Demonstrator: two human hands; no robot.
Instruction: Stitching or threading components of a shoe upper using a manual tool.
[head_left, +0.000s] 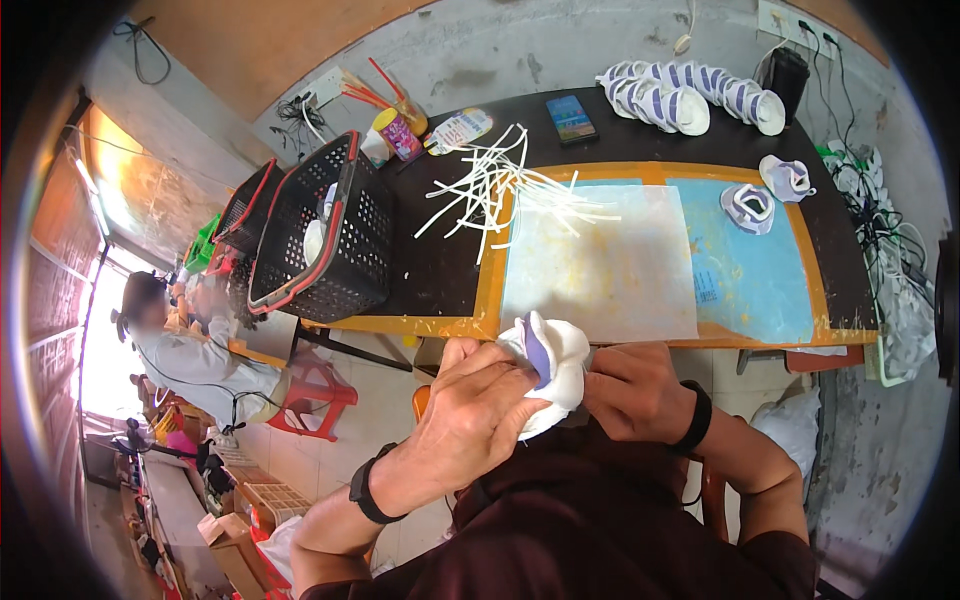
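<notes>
Just off the near edge of the table, I hold up a small white padded fabric piece (562, 372) with a purple band, shaped like a little shoe upper. My left hand (465, 405) is closed around its left side, with the thumb below and the fingers over the band. At its right edge, my right hand (638, 392) is closed with bent fingers; the fingertips are partly hidden. Two similar pieces, one a purple-and-white loop (748, 208) and one flatter piece (787, 178), lie toward the right of the table. Loose white strips (495, 190) are heaped left of centre.
A white sheet (600, 265) lies over a blue mat (760, 265) before me. Black baskets (350, 240) stand at left, beside a yellow-and-purple can (397, 135). A phone (571, 118) and rows of similar pieces (690, 95) lie behind. Another person (200, 350) sits far left.
</notes>
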